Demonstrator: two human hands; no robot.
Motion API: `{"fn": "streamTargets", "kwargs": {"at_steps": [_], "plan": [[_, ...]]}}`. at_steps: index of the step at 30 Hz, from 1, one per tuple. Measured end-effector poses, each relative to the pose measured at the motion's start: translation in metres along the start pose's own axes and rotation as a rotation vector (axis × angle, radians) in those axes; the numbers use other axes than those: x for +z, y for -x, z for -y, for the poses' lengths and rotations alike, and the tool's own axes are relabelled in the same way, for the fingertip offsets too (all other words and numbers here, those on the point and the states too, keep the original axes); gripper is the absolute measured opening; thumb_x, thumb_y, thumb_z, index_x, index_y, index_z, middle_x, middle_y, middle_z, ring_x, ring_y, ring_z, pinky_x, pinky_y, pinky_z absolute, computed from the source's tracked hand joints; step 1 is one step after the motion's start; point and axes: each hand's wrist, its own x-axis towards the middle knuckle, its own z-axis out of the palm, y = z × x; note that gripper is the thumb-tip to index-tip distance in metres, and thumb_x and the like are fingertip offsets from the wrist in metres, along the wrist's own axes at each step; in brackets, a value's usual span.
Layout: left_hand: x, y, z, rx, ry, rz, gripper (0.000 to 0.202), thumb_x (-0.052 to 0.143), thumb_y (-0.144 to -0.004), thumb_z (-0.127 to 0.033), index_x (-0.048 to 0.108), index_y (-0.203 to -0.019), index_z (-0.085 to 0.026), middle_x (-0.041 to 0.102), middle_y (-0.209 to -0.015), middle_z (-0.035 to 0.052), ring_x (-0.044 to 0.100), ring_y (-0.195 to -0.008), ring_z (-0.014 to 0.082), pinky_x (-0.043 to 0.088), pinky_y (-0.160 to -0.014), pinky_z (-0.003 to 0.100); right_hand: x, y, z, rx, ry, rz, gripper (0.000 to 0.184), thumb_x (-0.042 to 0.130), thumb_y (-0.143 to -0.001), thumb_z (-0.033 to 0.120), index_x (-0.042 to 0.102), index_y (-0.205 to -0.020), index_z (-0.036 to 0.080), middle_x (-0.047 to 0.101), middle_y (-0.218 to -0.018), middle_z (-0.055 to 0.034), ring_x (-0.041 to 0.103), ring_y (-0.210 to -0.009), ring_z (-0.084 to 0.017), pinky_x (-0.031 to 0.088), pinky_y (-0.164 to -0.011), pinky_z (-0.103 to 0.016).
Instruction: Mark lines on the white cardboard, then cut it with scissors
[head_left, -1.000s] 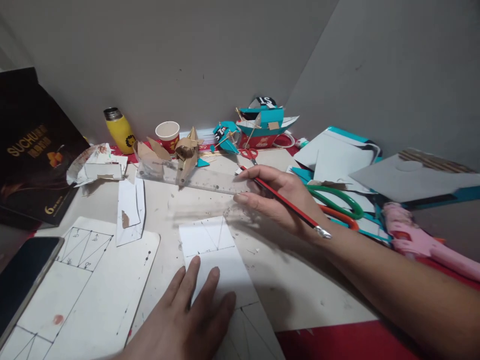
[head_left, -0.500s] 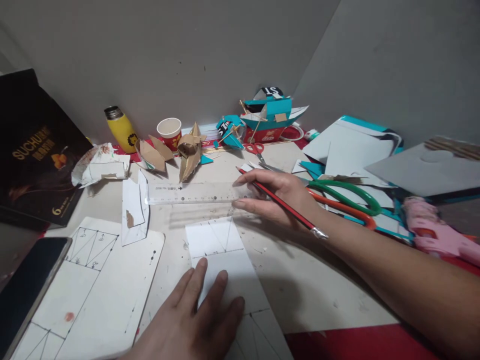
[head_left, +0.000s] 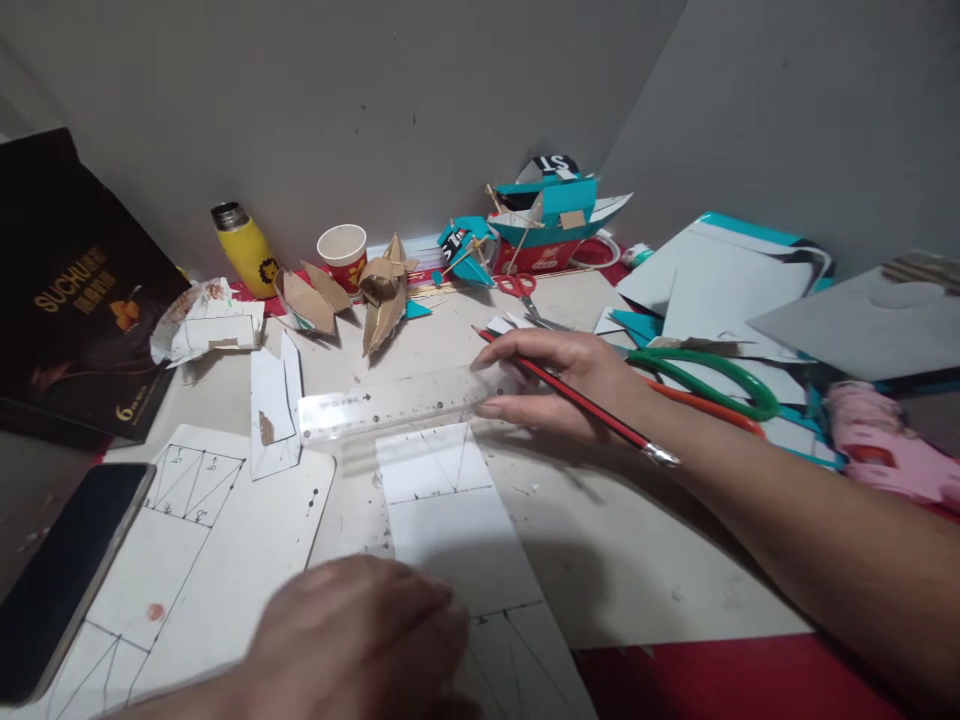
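Note:
My right hand holds a red pencil between its fingers and grips the right end of a clear plastic ruler. The ruler lies just above the top edge of a white card strip marked with pencil lines. My left hand is blurred low in the view, lifted near the strip's left edge; its fingers do not show clearly.
A second marked white card and a dark phone lie at left. Green and orange scissors, a pink glue gun and card sheets sit at right. Paper models, a cup, a yellow bottle and a black box line the back.
My right hand has drawn the ruler down toward the strip's top edge. My left hand has come off the strip and pulled back, now blurred.

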Motion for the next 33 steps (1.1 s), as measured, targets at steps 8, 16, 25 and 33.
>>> {"fn": "streamTargets", "kwargs": {"at_steps": [8,16,25,33], "plan": [[-0.028,-0.033,0.032,-0.479,-0.013,-0.335,0.039,0.069,-0.084,-0.022,0.063,-0.122,-0.025,0.069,-0.113,0.005,0.065,-0.095,0.0197,0.051,-0.088,0.035,-0.01,-0.001,0.004,-0.167,-0.003,0.119,0.03,0.071,-0.081,0.044,0.066,-0.095,0.017,0.065,-0.082,-0.0046,0.057,-0.068,-0.016,0.045,-0.063,-0.027],[-0.023,-0.046,0.042,-0.969,0.737,-0.317,0.027,0.073,-0.082,-0.034,0.069,-0.106,-0.021,0.059,-0.055,-0.0056,0.053,-0.049,0.0078,0.043,-0.05,0.016,-0.017,-0.002,0.014,-0.27,0.097,0.25,0.031,0.066,-0.087,0.04,0.067,-0.102,0.013,0.064,-0.081,-0.0062,0.058,-0.069,-0.017,0.045,-0.063,-0.028],[-0.019,-0.047,0.048,-1.036,0.922,-0.33,0.024,0.074,-0.083,-0.033,0.067,-0.101,-0.019,0.06,-0.054,-0.0045,0.051,-0.049,0.0059,0.041,-0.053,0.014,-0.02,0.005,0.041,-0.194,0.078,0.489,0.039,0.063,-0.092,0.03,0.061,-0.126,0.011,0.07,-0.102,-0.0125,0.065,-0.088,-0.021,0.048,-0.074,-0.03],[-0.019,-0.048,0.054,-1.03,0.989,-0.428,0.028,0.078,-0.079,-0.028,0.069,-0.104,-0.019,0.071,-0.075,0.0003,0.056,-0.054,0.0061,0.048,-0.055,0.014,-0.019,0.008,0.043,-0.191,0.074,0.521,0.043,0.064,-0.091,0.026,0.058,-0.132,0.013,0.07,-0.107,-0.0129,0.066,-0.094,-0.023,0.05,-0.079,-0.032]]}}
